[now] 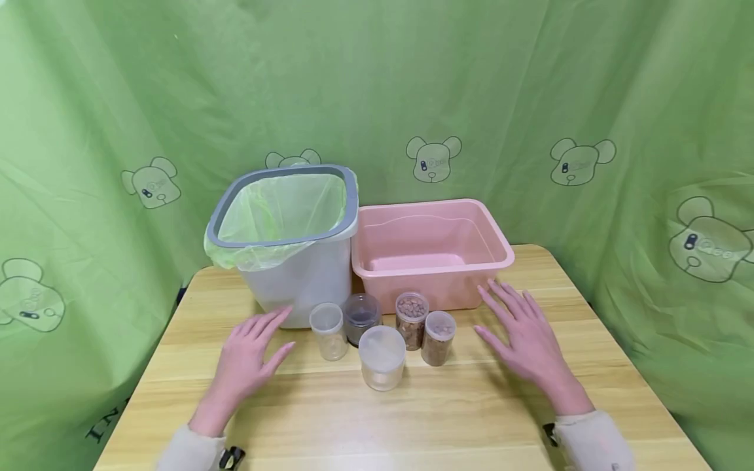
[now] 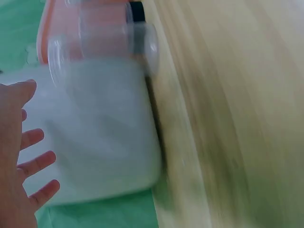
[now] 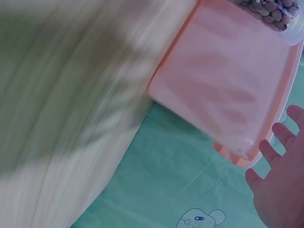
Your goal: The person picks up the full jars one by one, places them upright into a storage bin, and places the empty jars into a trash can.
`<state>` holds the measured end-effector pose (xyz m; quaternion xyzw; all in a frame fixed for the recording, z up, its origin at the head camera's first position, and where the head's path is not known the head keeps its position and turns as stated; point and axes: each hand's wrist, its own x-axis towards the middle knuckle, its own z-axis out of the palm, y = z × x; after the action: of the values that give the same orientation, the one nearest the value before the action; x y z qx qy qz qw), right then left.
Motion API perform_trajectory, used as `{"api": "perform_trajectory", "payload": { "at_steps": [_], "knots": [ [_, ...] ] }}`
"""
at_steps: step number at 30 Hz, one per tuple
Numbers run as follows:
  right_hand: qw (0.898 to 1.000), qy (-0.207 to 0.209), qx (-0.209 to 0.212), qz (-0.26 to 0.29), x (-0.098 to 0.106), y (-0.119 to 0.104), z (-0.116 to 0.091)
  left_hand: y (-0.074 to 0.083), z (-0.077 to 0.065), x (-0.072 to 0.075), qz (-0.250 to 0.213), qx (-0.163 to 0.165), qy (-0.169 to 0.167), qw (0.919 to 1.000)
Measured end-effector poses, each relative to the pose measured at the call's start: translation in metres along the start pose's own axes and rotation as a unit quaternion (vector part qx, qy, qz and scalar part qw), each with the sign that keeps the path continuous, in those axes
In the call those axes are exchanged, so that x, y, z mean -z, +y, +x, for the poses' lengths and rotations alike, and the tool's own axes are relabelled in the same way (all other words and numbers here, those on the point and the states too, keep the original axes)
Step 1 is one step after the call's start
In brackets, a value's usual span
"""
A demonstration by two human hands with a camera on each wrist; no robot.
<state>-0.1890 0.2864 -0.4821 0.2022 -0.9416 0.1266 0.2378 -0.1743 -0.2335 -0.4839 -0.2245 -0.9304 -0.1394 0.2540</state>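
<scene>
My left hand [image 1: 247, 356] hovers over the table with fingers spread, left of a clear lidded jar [image 1: 330, 337], holding nothing. On the right, my right hand [image 1: 524, 333] has its fingers extended and is also without anything, beside the pink basin [image 1: 432, 288]. Between the hands stand several containers: a dark-tinted jar [image 1: 361, 317], a wide clear tub [image 1: 383, 363] with a whitish lid, a jar of brown pellets [image 1: 412, 324] and a jar of finer brown contents [image 1: 438, 340]. Pellets show through the pellet jar [image 3: 273, 12] in the right wrist view.
Behind the left hand is a light grey bin [image 1: 306, 275] with a grey rim and a green liner bag [image 1: 265, 203]. The pink basin adjoins it on the right. A green curtain [image 1: 377, 78] surrounds the wooden table [image 1: 330, 425] at the back and sides.
</scene>
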Motion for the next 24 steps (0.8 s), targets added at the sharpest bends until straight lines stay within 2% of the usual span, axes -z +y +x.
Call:
{"api": "perform_trajectory", "payload": {
  "at_steps": [8, 11, 17, 24],
  "knots": [
    [1.0, 0.007, 0.003, 0.029, 0.001, -0.012, 0.006, 0.035, 0.028, -0.015, -0.022, -0.052, 0.025, 0.9981],
    [0.999, 0.01, 0.005, 0.041, -0.001, -0.018, 0.007, 0.048, 0.04, -0.019, -0.035, -0.065, 0.025, 0.9969],
    [0.998, 0.002, 0.004, 0.065, -0.005, -0.028, 0.009, 0.07, 0.063, -0.026, -0.059, -0.065, 0.006, 0.9961],
    [0.995, -0.019, -0.007, 0.096, -0.007, -0.038, 0.01, 0.087, 0.093, -0.037, -0.085, -0.064, 0.011, 0.9943]
  ]
}}
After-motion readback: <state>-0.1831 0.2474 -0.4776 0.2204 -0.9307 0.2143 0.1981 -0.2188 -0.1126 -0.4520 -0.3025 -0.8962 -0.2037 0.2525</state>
